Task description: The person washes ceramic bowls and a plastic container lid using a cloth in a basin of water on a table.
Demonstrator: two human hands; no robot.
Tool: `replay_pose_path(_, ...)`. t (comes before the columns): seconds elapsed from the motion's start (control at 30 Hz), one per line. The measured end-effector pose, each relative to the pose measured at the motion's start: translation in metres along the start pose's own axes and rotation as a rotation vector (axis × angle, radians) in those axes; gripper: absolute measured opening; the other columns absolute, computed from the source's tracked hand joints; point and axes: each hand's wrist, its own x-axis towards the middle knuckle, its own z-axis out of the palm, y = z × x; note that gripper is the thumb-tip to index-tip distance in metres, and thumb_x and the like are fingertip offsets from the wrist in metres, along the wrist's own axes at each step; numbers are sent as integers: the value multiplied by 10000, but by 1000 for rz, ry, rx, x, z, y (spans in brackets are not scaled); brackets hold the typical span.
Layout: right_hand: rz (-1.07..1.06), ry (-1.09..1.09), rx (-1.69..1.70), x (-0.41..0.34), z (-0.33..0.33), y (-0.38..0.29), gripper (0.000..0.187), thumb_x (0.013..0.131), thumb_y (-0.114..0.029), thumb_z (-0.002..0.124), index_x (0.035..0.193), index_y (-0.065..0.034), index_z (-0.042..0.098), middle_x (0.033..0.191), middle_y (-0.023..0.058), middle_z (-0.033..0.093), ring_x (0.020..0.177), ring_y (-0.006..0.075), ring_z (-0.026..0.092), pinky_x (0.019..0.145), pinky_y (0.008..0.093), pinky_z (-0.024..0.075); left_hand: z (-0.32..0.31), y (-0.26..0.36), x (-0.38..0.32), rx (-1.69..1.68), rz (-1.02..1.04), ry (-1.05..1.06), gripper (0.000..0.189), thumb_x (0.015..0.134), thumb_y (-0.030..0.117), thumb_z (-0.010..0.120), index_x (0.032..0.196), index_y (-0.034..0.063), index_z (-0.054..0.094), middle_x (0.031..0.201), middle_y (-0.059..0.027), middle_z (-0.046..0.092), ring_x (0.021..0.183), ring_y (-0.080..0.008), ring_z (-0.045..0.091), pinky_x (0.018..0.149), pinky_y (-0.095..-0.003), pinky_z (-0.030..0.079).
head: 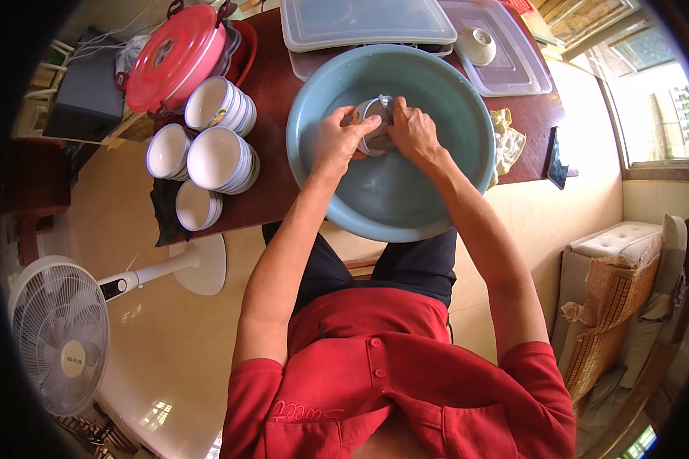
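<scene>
Over a large blue-green plastic basin [387,201], my left hand [343,136] grips a small white bowl [372,142] by its side, thumb across the rim. The bowl is tilted and partly hidden by my fingers. My right hand [414,131] presses a crumpled, shiny greyish scrubber or wad [386,103] against the bowl; its exact material is unclear. To the left, stacked white bowls with blue rims [215,158] lie tipped on the dark red table [275,143].
A red lidded pot [175,57] stands at the far left. Plastic containers [367,23] lie behind the basin, and a small bowl [476,46] rests on a clear lid [511,69]. At right are a yellowish cloth [508,143] and a phone [557,158]. A fan [60,338] stands lower left.
</scene>
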Motion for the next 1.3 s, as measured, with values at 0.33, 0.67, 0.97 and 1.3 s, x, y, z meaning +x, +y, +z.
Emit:
replay_pose_path(0.33,-156,6,-102,-25,-37,6,362,765,-297,663,1011,-41,593,966,175,594,863,343,626,730,421,510,10,-7,-4,840,917,295,497,633,58,730,1089,99,536,1030,-98,494,959,-301,508,730,-388,501)
replay_pose_path(0.67,227,345,-47,-52,-69,162,390,840,-212,565,1227,-194,517,1284,180,454,1106,374,501,876,463,444,20,-6,-14,467,870,280,509,649,31,645,1135,37,495,1040,-132,505,988,-298,510,850,-384,442)
replay_pose_path(0.97,329,395,178,-83,-47,201,391,704,-133,706,1064,-83,560,1020,196,517,979,353,535,830,426,463,14,14,-22,-247,89,-121,448,666,43,462,1099,-66,487,963,-148,563,769,-246,624,534,-333,576)
replay_pose_path(1.3,-436,399,314,-90,-130,3,386,627,12,718,967,-59,550,1156,157,410,1054,314,489,806,395,491,14,14,-24,-122,21,-266,518,742,17,445,1255,-9,379,1116,-129,530,1035,-250,564,764,-398,562)
